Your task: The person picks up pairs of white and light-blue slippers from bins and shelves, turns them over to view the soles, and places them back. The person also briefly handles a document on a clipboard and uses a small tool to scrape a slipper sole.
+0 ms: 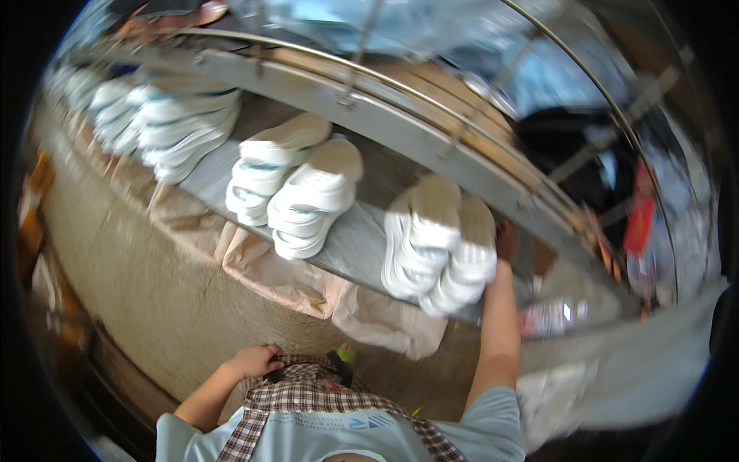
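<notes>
My right arm reaches to a pair of stacks of white foam shoes (419, 239) near the right end of a grey shelf. At their far right side is my right hand (505, 239); the shoes partly hide it and its fingers are blurred. By my waist, my left hand (258, 360) is closed at the edge of a brown checked apron (315, 394). Two more stacks of white shoes (315, 200) stand in the middle of the shelf, showing pale teal inside. Taller stacks of white shoes (188, 119) fill its left part.
A metal rail (323, 63) runs above the shelf (358, 239), with clear plastic bags (570, 77) behind it. Pale fabric (277, 273) hangs from the shelf's front edge. A clear plastic bottle (553, 317) lies at the right. Concrete floor (146, 246) stretches to the left.
</notes>
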`<move>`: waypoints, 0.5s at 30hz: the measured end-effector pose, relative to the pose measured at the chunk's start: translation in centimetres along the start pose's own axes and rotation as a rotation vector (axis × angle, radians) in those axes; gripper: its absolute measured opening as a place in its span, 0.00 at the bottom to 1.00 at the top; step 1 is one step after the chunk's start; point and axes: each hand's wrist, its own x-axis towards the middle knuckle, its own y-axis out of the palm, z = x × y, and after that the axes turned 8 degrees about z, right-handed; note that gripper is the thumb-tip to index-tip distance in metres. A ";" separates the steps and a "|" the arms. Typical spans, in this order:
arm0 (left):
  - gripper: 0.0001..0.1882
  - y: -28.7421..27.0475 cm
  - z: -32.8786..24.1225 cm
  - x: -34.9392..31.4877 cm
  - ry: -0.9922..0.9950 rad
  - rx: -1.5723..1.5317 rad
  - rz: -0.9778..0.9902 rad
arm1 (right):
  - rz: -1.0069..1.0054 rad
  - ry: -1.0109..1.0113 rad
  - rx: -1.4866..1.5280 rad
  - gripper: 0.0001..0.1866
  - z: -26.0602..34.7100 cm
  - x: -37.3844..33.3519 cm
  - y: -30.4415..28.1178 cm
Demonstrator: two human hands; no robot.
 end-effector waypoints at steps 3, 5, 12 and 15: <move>0.22 4.3 -3.1 2.4 -0.133 0.031 -0.087 | 0.127 0.127 0.175 0.13 -3.1 6.2 4.5; 0.24 7.2 -5.5 3.5 -0.109 -0.192 -0.103 | 0.215 0.222 0.274 0.13 -3.9 9.9 6.4; 0.25 14.0 -11.1 2.7 -0.317 -0.276 -0.101 | 0.358 0.275 0.296 0.16 -3.3 16.7 9.9; 0.24 15.3 -12.2 1.5 -0.468 -0.294 -0.096 | 0.360 0.308 0.335 0.17 -3.1 17.1 9.9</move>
